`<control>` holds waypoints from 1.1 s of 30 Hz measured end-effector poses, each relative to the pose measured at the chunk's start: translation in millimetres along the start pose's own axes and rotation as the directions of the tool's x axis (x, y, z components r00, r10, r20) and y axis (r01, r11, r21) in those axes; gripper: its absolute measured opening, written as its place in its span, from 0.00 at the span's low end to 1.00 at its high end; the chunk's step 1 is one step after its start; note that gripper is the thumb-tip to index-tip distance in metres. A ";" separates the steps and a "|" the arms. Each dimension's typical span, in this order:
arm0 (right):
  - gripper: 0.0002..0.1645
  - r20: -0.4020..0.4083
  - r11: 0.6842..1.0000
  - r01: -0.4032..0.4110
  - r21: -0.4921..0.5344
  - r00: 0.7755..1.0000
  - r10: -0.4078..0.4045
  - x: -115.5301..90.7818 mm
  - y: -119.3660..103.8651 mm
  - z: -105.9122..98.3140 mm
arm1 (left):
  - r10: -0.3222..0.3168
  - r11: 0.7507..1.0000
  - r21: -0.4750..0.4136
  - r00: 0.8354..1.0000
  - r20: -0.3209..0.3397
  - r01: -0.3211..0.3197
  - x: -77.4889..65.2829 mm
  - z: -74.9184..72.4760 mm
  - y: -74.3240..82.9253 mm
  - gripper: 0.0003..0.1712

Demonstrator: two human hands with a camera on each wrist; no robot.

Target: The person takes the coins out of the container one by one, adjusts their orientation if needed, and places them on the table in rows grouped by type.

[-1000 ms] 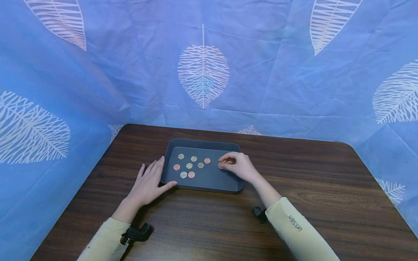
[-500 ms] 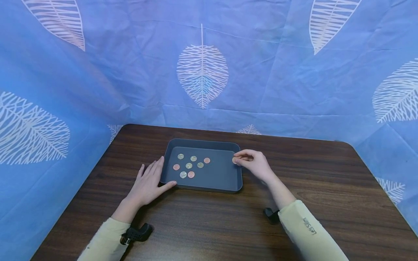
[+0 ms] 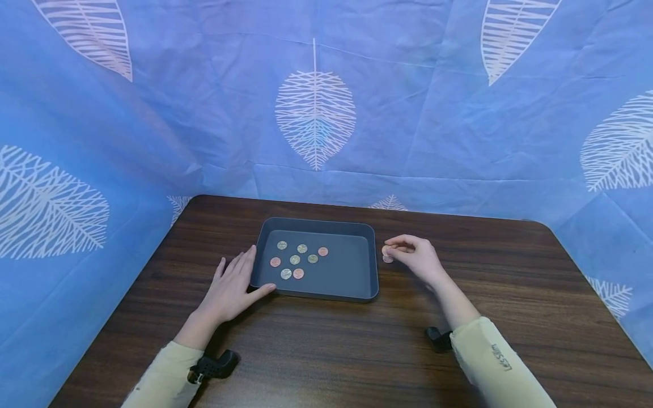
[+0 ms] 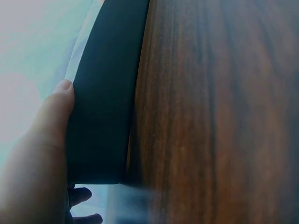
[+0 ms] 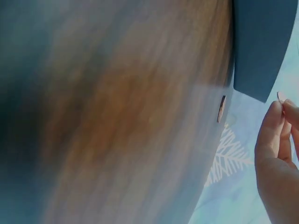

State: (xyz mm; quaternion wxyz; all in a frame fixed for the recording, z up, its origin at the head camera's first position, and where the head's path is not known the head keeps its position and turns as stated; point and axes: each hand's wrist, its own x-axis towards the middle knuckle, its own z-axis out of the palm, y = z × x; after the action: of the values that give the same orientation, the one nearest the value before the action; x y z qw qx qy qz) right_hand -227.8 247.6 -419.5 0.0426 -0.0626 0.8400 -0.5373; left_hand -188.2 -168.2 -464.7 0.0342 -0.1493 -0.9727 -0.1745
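Observation:
A dark grey tray [image 3: 349, 277] lies on the table, with several silvery, yellowish and coppery coins [image 3: 295, 259] spread over its left half. My left hand [image 3: 228, 292] rests at the tray's left end, fingers straight along the side and thumb on the near rim. Just beyond the tray's right end, my right hand [image 3: 417, 259] pinches a coin [image 5: 280, 96] between thumb and fingertips, raised above the table. Another coin [image 5: 221, 109] lies flat on the wood below; in the head view this coin [image 3: 388, 259] shows partly under the held one.
The dark wooden table [image 3: 331, 351] has rounded far corners. Blue cloth [image 3: 219, 113] with white leaf prints hangs behind it and at the sides. A black wrist device [image 3: 214, 365] is strapped on the left arm, another [image 3: 439, 340] on the right.
My right hand, pinching the coin, has moved right from inside the tray, over its right rim, to above the table. A coin on the table there has come into view. The left hand stays put.

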 end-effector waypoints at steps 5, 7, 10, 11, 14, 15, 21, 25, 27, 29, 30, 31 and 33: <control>0.23 -0.011 0.999 -0.026 -0.019 1.000 0.026 0.1 10.4 -7.7 | 0.001 1.000 0.002 1.000 0.000 -0.001 -0.3 -0.7 0.4 0.62; 0.24 -0.018 0.999 -0.032 -0.036 0.999 0.031 2.1 19.0 -10.9 | 0.002 1.000 0.005 1.000 0.000 -0.002 -0.4 -0.8 0.2 0.62; 0.23 -0.029 0.996 -0.044 -0.074 0.999 0.042 1.9 25.7 -15.0 | 0.006 1.000 0.006 1.000 -0.003 -0.006 -0.2 -0.3 -0.1 0.62; 0.22 -0.034 0.995 -0.048 -0.089 0.998 0.046 1.6 27.7 -16.2 | 0.007 1.000 0.006 1.000 -0.003 -0.007 -0.1 0.0 -0.3 0.62; 0.21 -0.036 0.991 -0.062 -0.117 0.998 0.059 0.9 32.0 -18.9 | 0.007 1.000 0.004 1.000 -0.003 -0.007 -0.1 0.4 -0.3 0.62; 0.21 -0.032 0.990 -0.065 -0.122 0.998 0.062 0.7 32.9 -19.6 | 0.006 1.000 0.004 1.000 -0.003 -0.006 -0.2 0.3 -0.2 0.62; 0.18 0.009 0.987 -0.074 -0.140 0.997 0.076 0.5 35.4 -21.2 | 0.001 1.000 0.004 1.000 -0.006 -0.001 -0.3 0.9 -0.4 0.62; 0.18 0.022 0.984 -0.077 -0.162 0.996 0.082 1.3 36.3 -20.9 | -0.003 1.000 0.004 1.000 -0.005 0.003 -0.1 1.5 -0.7 0.62; 0.18 0.019 0.982 -0.077 -0.174 0.997 0.081 1.4 36.2 -20.5 | -0.005 1.000 0.004 1.000 -0.003 0.005 -0.1 1.2 -0.5 0.62; 0.18 0.020 0.977 -0.069 -0.199 0.997 0.075 1.4 36.1 -20.1 | -0.006 1.000 0.004 1.000 -0.001 0.006 0.0 1.3 -0.6 0.62; 0.18 0.018 0.973 -0.062 -0.221 0.998 0.067 1.5 36.0 -19.6 | -0.007 1.000 0.003 1.000 0.000 0.007 0.1 1.4 -0.7 0.62; 0.18 0.014 0.967 -0.053 -0.249 0.998 0.059 1.6 36.1 -19.3 | -0.007 1.000 0.002 1.000 0.002 0.007 0.3 1.4 -0.8 0.62; 0.17 0.011 0.951 -0.029 -0.309 0.999 0.034 2.0 36.2 -18.7 | -0.008 1.000 0.000 1.000 0.003 0.008 0.6 1.4 -0.8 0.61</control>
State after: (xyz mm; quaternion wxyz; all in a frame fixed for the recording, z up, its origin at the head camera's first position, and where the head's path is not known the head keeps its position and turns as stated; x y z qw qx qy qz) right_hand -234.5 279.1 -444.6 0.0474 -0.0594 0.9142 -0.3981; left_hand -189.0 -168.2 -466.2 0.0321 -0.1458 -0.9733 -0.1744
